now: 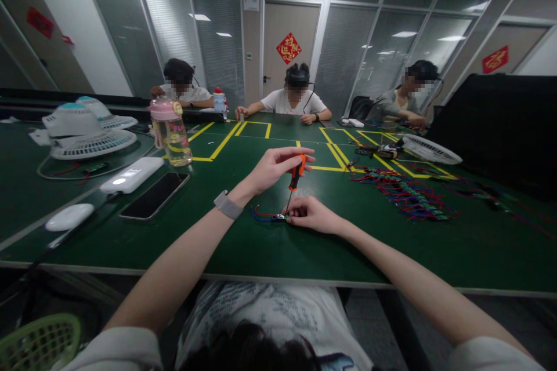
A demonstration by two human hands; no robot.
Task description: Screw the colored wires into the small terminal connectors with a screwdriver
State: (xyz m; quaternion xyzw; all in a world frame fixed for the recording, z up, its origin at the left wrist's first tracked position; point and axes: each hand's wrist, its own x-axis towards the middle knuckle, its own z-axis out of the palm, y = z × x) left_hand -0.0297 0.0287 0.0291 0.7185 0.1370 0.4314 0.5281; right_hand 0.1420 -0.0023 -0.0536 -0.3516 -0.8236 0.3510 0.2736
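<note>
My left hand (276,167) is closed round the orange-and-black handle of a small screwdriver (295,181), held upright with its tip down on a small circuit board (279,217). Red and blue wires (261,214) trail from the board to its left. My right hand (310,214) lies on the green table (270,249) right beside the board, fingers curled and pinching its right end. A grey watch band sits on my left wrist.
A black phone (155,195), a white power bank (131,174), a white mouse-like device (68,217), a pink-lidded water bottle (170,131) and white fans (87,127) lie left. A heap of wired boards (404,192) lies right. Three people sit at the far side. A green basket (39,341) is bottom left.
</note>
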